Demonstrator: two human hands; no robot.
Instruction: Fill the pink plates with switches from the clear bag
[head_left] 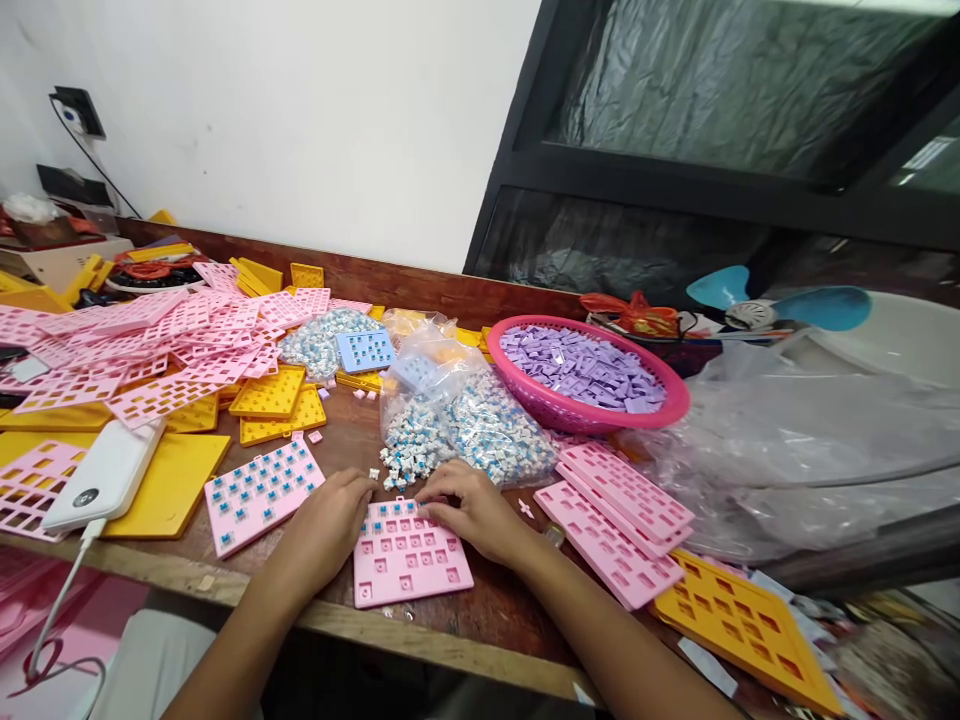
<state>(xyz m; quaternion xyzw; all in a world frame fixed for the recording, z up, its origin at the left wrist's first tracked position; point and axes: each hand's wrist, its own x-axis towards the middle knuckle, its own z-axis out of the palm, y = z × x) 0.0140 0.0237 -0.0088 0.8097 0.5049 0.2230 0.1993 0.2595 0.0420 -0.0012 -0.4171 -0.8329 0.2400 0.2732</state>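
Note:
A pink keyboard plate (411,560) lies flat on the wooden table in front of me, with a row of small white-and-blue switches in its top holes. My left hand (326,525) rests on the plate's left edge, fingers curled. My right hand (471,508) is at the plate's top right, fingertips pinched over the switch row; what they hold is too small to make out. Loose switches (397,465) spill from a clear bag (480,425) just beyond my hands.
A filled pink plate (259,492) lies to the left, a stack of empty pink plates (619,520) to the right, a yellow plate (742,625) beyond it. A pink basket of purple keycaps (585,375), heaps of pink and yellow plates (150,350), a white power bank (105,475).

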